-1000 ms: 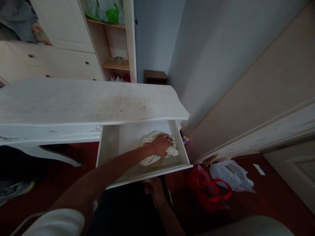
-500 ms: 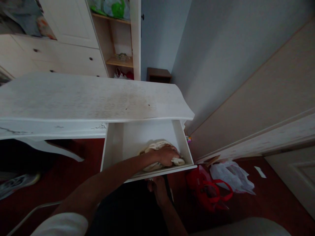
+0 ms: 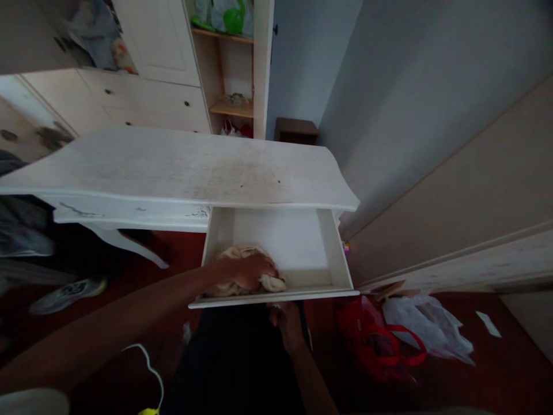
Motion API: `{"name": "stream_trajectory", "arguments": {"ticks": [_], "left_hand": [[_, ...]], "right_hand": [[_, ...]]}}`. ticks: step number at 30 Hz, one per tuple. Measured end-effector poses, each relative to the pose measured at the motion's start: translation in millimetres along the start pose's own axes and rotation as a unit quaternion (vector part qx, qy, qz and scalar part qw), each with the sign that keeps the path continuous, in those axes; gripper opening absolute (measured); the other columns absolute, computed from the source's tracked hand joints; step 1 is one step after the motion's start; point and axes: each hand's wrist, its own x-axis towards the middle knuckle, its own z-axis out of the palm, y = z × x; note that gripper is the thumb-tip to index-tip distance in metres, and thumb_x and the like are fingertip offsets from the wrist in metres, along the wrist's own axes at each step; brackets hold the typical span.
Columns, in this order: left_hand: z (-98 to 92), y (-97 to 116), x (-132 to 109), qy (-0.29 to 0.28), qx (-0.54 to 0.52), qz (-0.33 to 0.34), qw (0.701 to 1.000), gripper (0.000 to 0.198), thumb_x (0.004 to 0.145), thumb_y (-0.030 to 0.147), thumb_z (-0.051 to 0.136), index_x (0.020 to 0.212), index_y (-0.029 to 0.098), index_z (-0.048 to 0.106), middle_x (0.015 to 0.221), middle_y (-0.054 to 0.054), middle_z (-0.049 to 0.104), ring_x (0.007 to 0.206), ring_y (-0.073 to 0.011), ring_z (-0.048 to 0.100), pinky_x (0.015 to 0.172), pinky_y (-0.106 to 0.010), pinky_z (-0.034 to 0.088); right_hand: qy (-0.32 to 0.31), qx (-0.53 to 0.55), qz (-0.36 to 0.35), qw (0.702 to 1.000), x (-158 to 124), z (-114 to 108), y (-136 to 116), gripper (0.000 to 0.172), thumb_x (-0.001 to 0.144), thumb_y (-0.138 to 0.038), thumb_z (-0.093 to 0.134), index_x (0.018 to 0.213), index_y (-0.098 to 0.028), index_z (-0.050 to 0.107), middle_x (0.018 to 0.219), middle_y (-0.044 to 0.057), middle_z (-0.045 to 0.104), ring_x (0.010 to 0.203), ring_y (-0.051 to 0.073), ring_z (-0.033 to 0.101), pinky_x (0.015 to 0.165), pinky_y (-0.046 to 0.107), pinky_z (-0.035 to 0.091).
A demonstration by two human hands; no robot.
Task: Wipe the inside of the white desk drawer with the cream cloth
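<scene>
My left hand (image 3: pixel 249 271) reaches into the pulled-out white drawer (image 3: pixel 341 253) and presses a crumpled cream cloth (image 3: pixel 235 252) against its bottom, in the front left part. The fingers are curled over the cloth, and one bunched end sticks out to their right. Below the drawer's front edge, my right hand (image 3: pixel 288 324) is closed at the middle of the front panel, on what looks like a small drawer handle, mostly hidden by the fingers. The drawer belongs to a white table (image 3: pixel 181 161) with a dark, worn patch on its top.
A red bag (image 3: pixel 367 340) and a white plastic bag (image 3: pixel 427 325) lie on the red floor to the right. Behind the table stands a white cabinet (image 3: pixel 159 40) with open shelves. A shoe (image 3: pixel 67 295) and a white cable (image 3: pixel 149 363) are on the left.
My left hand has moved the cloth from the drawer's right side to its left side. My right hand stays at the drawer front. The view has shifted a little to the left.
</scene>
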Motion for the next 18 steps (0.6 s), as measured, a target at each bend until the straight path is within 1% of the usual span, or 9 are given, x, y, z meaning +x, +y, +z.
{"name": "stream_trajectory", "arguments": {"ticks": [2, 4, 6, 8, 10, 12, 14, 16, 18], "left_hand": [[-8.0, -5, -22, -0.034, -0.031, 0.008, 0.999, 0.067, 0.057, 0.004, 0.058, 0.117, 0.033, 0.068, 0.128, 0.003, 0.066, 0.122, -0.0198, 0.057, 0.106, -0.028, 0.037], [-16.0, -7, -40, -0.042, -0.028, -0.005, 0.999, 0.068, 0.059, 0.006, 0.060, 0.121, 0.033, 0.066, 0.134, -0.001, 0.063, 0.128, -0.0229, 0.052, 0.111, -0.034, 0.032], [-22.1, -9, -52, -0.042, 0.013, -0.035, 0.998, 0.067, 0.060, 0.012, 0.065, 0.124, 0.035, 0.064, 0.139, -0.003, 0.059, 0.134, -0.0274, 0.046, 0.115, -0.043, 0.024], [-24.4, -10, -59, -0.033, 0.067, -0.090, 0.993, 0.072, 0.060, 0.020, 0.072, 0.129, 0.037, 0.059, 0.147, -0.005, 0.051, 0.139, -0.0337, 0.038, 0.115, -0.054, 0.018], [-22.5, -12, -60, -0.008, 0.118, -0.163, 0.979, 0.082, 0.057, 0.027, 0.079, 0.135, 0.039, 0.054, 0.153, -0.007, 0.043, 0.140, -0.0403, 0.033, 0.112, -0.062, 0.017], [-17.4, -13, -56, 0.021, 0.147, -0.221, 0.964, 0.089, 0.056, 0.028, 0.082, 0.138, 0.040, 0.050, 0.156, -0.008, 0.039, 0.138, -0.0441, 0.034, 0.109, -0.065, 0.020], [-11.9, -14, -49, 0.049, 0.161, -0.248, 0.954, 0.088, 0.058, 0.023, 0.082, 0.138, 0.040, 0.049, 0.156, -0.008, 0.038, 0.134, -0.0447, 0.038, 0.106, -0.064, 0.025], [-9.2, -15, -41, 0.065, 0.166, -0.262, 0.949, 0.084, 0.063, 0.017, 0.078, 0.139, 0.038, 0.049, 0.155, -0.009, 0.039, 0.131, -0.0439, 0.041, 0.104, -0.064, 0.029], [-11.8, -17, -32, 0.089, 0.151, -0.294, 0.940, 0.080, 0.067, 0.011, 0.074, 0.138, 0.038, 0.050, 0.152, -0.008, 0.042, 0.131, -0.0417, 0.042, 0.107, -0.063, 0.028]], "right_hand": [[-0.003, 0.004, 0.001, 1.000, -1, 0, -2, 0.049, 0.079, -0.064, 0.061, 0.072, -0.016, 0.070, 0.053, -0.001, 0.055, 0.044, 0.009, 0.037, 0.047, 0.026, 0.026], [-0.006, 0.008, 0.003, 1.000, -2, 0, -4, 0.048, 0.080, -0.063, 0.060, 0.073, -0.016, 0.071, 0.054, -0.001, 0.055, 0.044, 0.009, 0.037, 0.047, 0.026, 0.027], [-0.011, 0.016, 0.003, 1.000, -2, -1, -5, 0.047, 0.081, -0.061, 0.060, 0.075, -0.016, 0.072, 0.053, -0.001, 0.053, 0.044, 0.009, 0.037, 0.048, 0.026, 0.027], [-0.011, 0.024, 0.004, 1.000, -2, -1, -4, 0.047, 0.081, -0.061, 0.060, 0.074, -0.016, 0.072, 0.050, -0.002, 0.050, 0.044, 0.009, 0.037, 0.048, 0.026, 0.026], [-0.006, 0.027, 0.009, 1.000, -1, -1, -3, 0.049, 0.080, -0.063, 0.061, 0.074, -0.015, 0.072, 0.048, -0.003, 0.049, 0.043, 0.009, 0.036, 0.046, 0.025, 0.026], [-0.004, 0.027, 0.013, 1.000, -1, -1, -1, 0.051, 0.078, -0.064, 0.062, 0.074, -0.015, 0.073, 0.046, -0.003, 0.049, 0.042, 0.009, 0.036, 0.046, 0.025, 0.025], [-0.004, 0.026, 0.014, 1.000, -1, -2, -1, 0.052, 0.078, -0.065, 0.063, 0.075, -0.014, 0.073, 0.045, -0.002, 0.049, 0.042, 0.009, 0.036, 0.046, 0.025, 0.025], [-0.003, 0.030, 0.015, 0.999, -2, -2, -1, 0.052, 0.078, -0.065, 0.063, 0.076, -0.014, 0.073, 0.046, -0.002, 0.050, 0.043, 0.009, 0.036, 0.047, 0.025, 0.024], [-0.007, 0.035, 0.013, 0.999, -3, -2, -2, 0.051, 0.078, -0.064, 0.063, 0.078, -0.015, 0.073, 0.046, -0.003, 0.049, 0.043, 0.009, 0.036, 0.048, 0.025, 0.024]]}}
